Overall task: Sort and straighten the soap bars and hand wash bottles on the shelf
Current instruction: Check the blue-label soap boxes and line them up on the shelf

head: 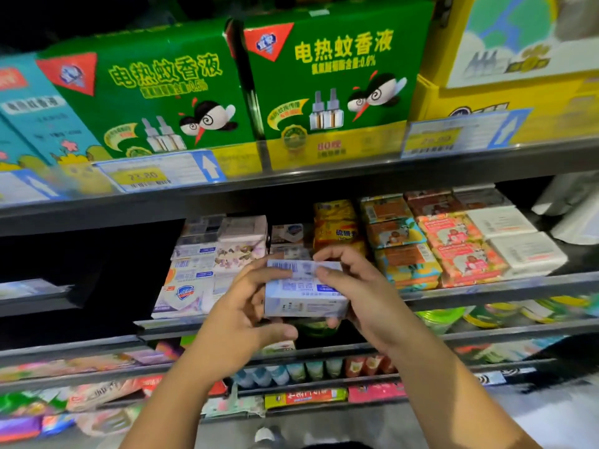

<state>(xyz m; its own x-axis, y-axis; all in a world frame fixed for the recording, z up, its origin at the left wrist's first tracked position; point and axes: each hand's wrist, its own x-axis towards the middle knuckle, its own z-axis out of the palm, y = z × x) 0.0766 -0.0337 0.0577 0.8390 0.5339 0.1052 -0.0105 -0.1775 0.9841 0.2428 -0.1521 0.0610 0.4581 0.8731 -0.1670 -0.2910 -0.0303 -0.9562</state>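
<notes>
head | soap box (304,291) long axis horiz, barcode up | left hand (240,322) + right hand (363,296) gripping ends

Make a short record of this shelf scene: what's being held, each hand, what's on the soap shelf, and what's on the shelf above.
held item: pale blue soap box, barcode side up
left hand: grips the box's left end
right hand: grips its right end
soap shelf: white-blue boxes at left, then yellow packs, orange-teal boxes, pink boxes, white boxes
shelf above: two green boxes
</notes>
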